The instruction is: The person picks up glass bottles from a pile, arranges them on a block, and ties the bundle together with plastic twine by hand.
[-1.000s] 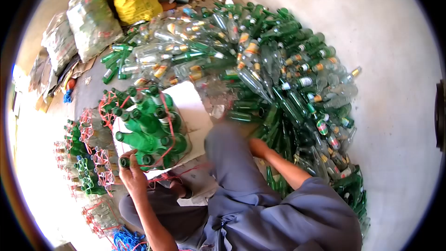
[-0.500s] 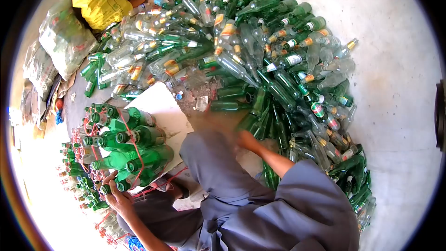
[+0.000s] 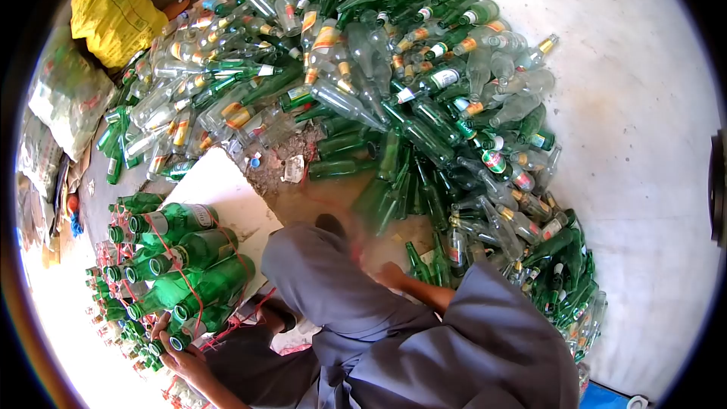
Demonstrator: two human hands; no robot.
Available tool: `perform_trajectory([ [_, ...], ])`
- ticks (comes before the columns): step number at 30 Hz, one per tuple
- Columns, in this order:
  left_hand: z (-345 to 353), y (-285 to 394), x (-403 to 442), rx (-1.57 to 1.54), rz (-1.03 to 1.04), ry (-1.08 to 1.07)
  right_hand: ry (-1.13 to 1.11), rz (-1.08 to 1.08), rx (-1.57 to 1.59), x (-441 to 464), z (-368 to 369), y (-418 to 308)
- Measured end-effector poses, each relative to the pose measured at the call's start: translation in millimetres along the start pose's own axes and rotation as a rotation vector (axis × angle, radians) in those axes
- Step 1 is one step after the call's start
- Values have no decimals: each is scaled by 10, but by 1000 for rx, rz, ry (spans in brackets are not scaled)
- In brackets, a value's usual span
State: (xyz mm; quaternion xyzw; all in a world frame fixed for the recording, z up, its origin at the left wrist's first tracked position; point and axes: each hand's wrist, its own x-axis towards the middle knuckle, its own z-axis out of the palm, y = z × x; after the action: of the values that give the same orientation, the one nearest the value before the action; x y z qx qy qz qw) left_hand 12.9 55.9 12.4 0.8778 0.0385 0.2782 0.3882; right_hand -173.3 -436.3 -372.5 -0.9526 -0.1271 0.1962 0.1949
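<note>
Left hand (image 3: 180, 360): fingers curled at bottle necks, near corner of bundle of green glass bottles (image 3: 203, 246) bound with thin red string (image 3: 198, 303). Flat white board (image 3: 216, 185): beyond grip, past bundle. Right hand (image 3: 390, 275): well right of grip, beside grey-clad leg (image 3: 322, 276), fingers unclear. Large heap of green and clear glass bottles (image 3: 435, 132): far beyond and right of grip. Bulging yellow sack (image 3: 117, 11): far beyond grip, past stuffed translucent sack (image 3: 68, 98).

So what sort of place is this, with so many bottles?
Probably a storing or sorting room for used glass. There's a big heap of loose bottles, a bunch of green bottles tied with red string, and a yellow sack at the back.
</note>
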Motion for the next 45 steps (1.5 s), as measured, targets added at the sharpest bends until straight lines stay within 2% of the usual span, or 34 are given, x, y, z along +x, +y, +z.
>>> perform_trajectory([
  [1,20,258,27,-165,-273,-17,-60,82,88,-73,135,92],
  [3,13,316,57,-204,-501,9,-87,87,58,-192,251,276],
  [5,3,308,53,-199,-487,6,-18,-65,-181,-207,226,488],
  [7,14,246,32,-153,-230,-29,276,181,-84,-46,166,584],
  [11,40,272,31,-263,-369,7,604,671,206,392,-1037,657],
  [15,49,313,43,-314,-467,35,738,935,493,829,-1940,846],
  [19,86,384,41,-317,-481,57,689,1029,616,1132,-2413,1046],
  [20,84,398,38,-314,-482,51,704,1063,816,1148,-2552,984],
  [23,41,447,47,-299,-508,11,726,1002,851,1256,-2247,1369],
  [24,42,458,50,-302,-508,10,829,962,825,1317,-2207,1359],
  [27,98,367,34,-304,-417,43,654,961,1177,1315,-2270,1368],
  [30,124,331,31,-295,-375,63,696,1002,1378,1298,-2455,1154],
  [34,88,403,39,-236,-434,47,694,946,1323,1235,-2317,1263],
  [37,89,330,25,-242,-385,60,692,922,1347,1053,-2359,1152],
  [38,33,340,25,-298,-526,41,668,969,1380,1007,-2353,1152],
  [42,44,267,15,-311,-428,29,598,982,1184,771,-2284,1167],
  [45,75,354,24,-307,-428,16,598,934,986,664,-2081,1227],
])
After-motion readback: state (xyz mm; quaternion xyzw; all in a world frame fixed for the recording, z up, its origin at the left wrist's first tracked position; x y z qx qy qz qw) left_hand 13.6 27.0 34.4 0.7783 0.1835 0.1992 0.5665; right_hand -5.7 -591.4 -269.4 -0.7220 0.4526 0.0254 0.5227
